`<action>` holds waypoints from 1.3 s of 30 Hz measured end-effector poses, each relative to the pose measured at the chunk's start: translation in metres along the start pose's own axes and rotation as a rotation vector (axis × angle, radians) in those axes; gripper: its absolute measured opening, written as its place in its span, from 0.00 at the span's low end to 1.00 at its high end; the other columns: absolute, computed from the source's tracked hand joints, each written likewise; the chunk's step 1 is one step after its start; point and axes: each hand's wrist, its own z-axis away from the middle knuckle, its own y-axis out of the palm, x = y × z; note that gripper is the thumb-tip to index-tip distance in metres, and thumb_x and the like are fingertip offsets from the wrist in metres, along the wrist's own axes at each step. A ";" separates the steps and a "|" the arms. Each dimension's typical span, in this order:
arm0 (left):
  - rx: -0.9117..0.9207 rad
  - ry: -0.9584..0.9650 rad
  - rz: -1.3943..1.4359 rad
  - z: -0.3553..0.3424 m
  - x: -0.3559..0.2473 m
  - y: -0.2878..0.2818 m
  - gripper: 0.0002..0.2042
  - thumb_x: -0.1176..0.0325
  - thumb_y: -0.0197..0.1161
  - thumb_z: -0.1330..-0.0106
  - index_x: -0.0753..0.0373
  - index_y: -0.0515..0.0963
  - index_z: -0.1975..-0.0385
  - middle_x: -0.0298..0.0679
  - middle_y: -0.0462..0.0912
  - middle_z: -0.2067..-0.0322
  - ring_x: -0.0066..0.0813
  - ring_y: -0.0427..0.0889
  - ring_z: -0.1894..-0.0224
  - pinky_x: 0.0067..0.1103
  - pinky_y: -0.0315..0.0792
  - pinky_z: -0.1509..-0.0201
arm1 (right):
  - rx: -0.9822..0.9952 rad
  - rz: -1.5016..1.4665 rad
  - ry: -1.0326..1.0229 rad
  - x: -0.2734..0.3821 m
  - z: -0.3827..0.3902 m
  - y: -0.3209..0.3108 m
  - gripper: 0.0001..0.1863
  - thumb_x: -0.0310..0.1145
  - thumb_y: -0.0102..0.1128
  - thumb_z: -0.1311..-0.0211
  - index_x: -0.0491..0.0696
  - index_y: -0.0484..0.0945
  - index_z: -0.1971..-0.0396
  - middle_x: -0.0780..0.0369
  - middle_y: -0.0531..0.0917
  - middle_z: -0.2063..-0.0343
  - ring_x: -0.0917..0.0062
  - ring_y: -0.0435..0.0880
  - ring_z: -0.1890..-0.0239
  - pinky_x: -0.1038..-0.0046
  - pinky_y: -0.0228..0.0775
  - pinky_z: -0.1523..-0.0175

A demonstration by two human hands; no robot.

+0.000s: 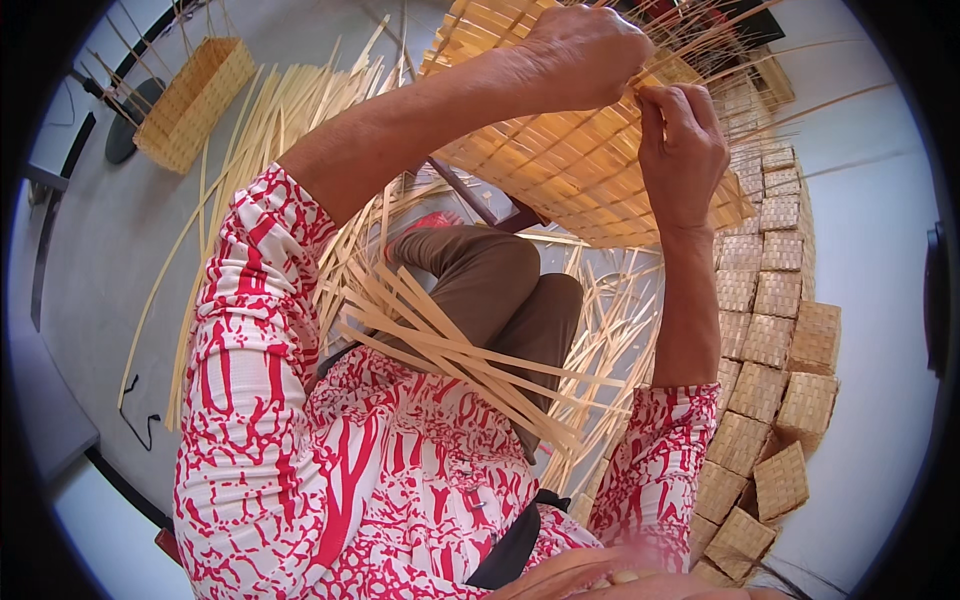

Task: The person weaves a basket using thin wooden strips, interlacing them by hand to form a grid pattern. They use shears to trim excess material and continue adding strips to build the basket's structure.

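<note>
A large piece of woven bamboo (570, 175), wide pale slats crossed by thin strips, stands tilted in front of me at the top. My left hand (588, 58) is closed like a fist at its upper edge. Close beside it, my right hand (686, 145) pinches the same edge between thumb and fingers. The fingertips of both hands nearly meet there, and the exact strip between them is partly hidden. Long thin strip ends (745, 50) stick out from the far right side of the weave.
Loose bamboo strips (470, 365) lie across my lap, with a long bundle (290, 115) on the floor to the left. An unfinished woven basket (195, 105) with upright strips stands at far left. Small woven boxes (760, 340) are stacked along the white wall on the right.
</note>
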 end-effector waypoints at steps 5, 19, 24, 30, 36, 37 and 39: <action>0.005 -0.056 0.014 0.000 -0.010 -0.009 0.05 0.72 0.61 0.42 0.66 0.80 0.71 0.55 0.84 0.72 0.54 0.86 0.65 0.42 0.79 0.62 | -0.033 0.086 -0.035 -0.001 0.001 0.002 0.03 0.29 0.67 0.42 0.51 0.80 0.72 0.65 0.79 0.71 0.66 0.81 0.69 0.65 0.74 0.65; -0.021 -0.097 0.290 -0.004 -0.001 0.007 0.11 0.60 0.63 0.31 0.61 0.84 0.60 0.42 0.86 0.77 0.31 0.87 0.76 0.26 0.80 0.70 | -0.099 -0.127 -0.106 0.011 0.037 0.001 0.13 0.20 0.65 0.46 0.46 0.83 0.59 0.60 0.83 0.60 0.67 0.83 0.59 0.67 0.75 0.55; 0.017 -0.196 0.457 -0.001 -0.003 0.012 0.10 0.62 0.64 0.31 0.61 0.85 0.60 0.39 0.85 0.79 0.22 0.85 0.80 0.20 0.78 0.76 | -0.128 0.174 -0.305 -0.012 -0.017 -0.035 0.12 0.24 0.63 0.43 0.52 0.84 0.58 0.67 0.84 0.60 0.72 0.81 0.52 0.66 0.66 0.41; 0.035 -0.270 0.535 -0.005 -0.008 0.008 0.09 0.65 0.65 0.32 0.64 0.85 0.61 0.37 0.84 0.81 0.19 0.85 0.80 0.18 0.78 0.77 | 0.185 0.405 -0.641 -0.035 -0.062 -0.039 0.11 0.26 0.63 0.46 0.52 0.83 0.62 0.70 0.84 0.55 0.75 0.75 0.38 0.64 0.60 0.30; 0.032 -0.290 0.613 -0.006 -0.009 0.017 0.09 0.64 0.67 0.34 0.62 0.86 0.63 0.34 0.84 0.82 0.19 0.85 0.79 0.19 0.78 0.74 | 0.406 0.300 -0.934 -0.047 -0.090 -0.050 0.13 0.29 0.63 0.51 0.47 0.78 0.63 0.64 0.80 0.58 0.70 0.78 0.47 0.68 0.71 0.39; 0.029 -0.288 0.598 -0.007 -0.007 0.019 0.08 0.63 0.67 0.36 0.58 0.86 0.62 0.32 0.84 0.82 0.20 0.85 0.79 0.21 0.78 0.70 | 0.442 0.279 -0.974 -0.050 -0.094 -0.049 0.13 0.29 0.62 0.51 0.47 0.77 0.63 0.63 0.79 0.59 0.70 0.79 0.49 0.69 0.73 0.41; -0.047 -0.230 0.586 -0.006 -0.006 0.026 0.07 0.65 0.65 0.40 0.58 0.85 0.66 0.37 0.84 0.81 0.30 0.85 0.77 0.26 0.78 0.68 | 0.489 0.286 -0.992 -0.054 -0.095 -0.049 0.12 0.29 0.62 0.51 0.47 0.77 0.64 0.63 0.78 0.61 0.70 0.79 0.51 0.68 0.74 0.44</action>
